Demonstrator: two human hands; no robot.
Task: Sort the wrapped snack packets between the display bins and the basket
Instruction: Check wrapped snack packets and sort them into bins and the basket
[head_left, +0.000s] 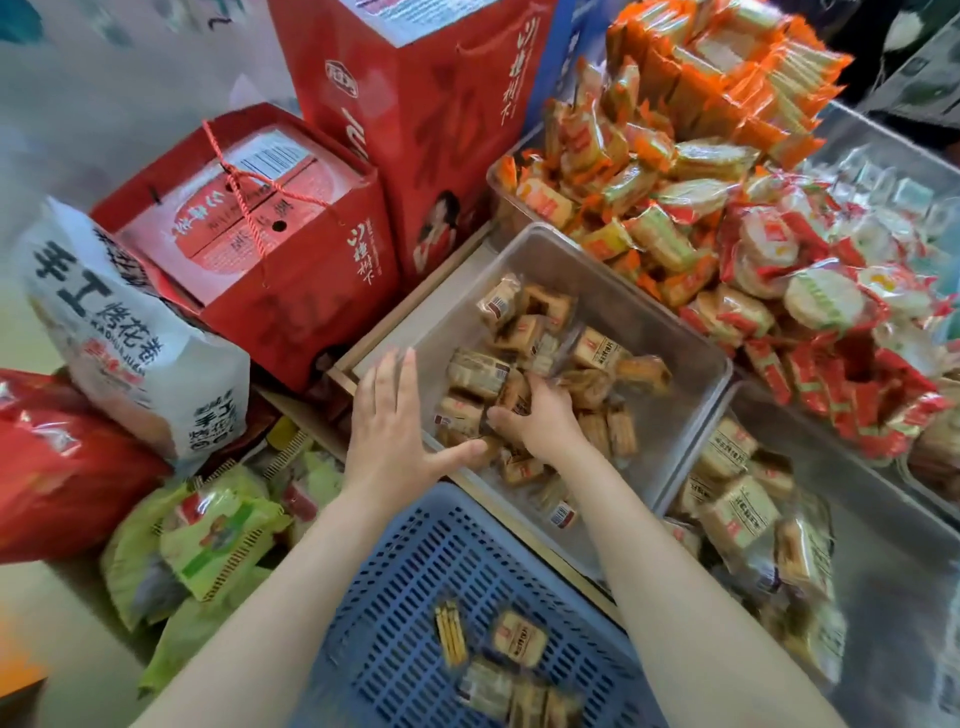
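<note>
The right hand (540, 421) reaches into the clear display bin (524, 249), its grip curled around brown wrapped snack packets (480, 374) heaped in the bin's near half. The left hand (389, 421) hovers flat over the bin's near-left rim with an open grip, fingers straight and holding nothing. Below both forearms sits the blue basket (415, 571), where a few more packets (519, 636) lie near its bottom edge.

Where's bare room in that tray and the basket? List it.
Clear tray: far-left floor bare, between its walls and the brown packets; the near half is crowded. Blue basket: bare far part, below the left hand; packets sit at its near edge.
</note>
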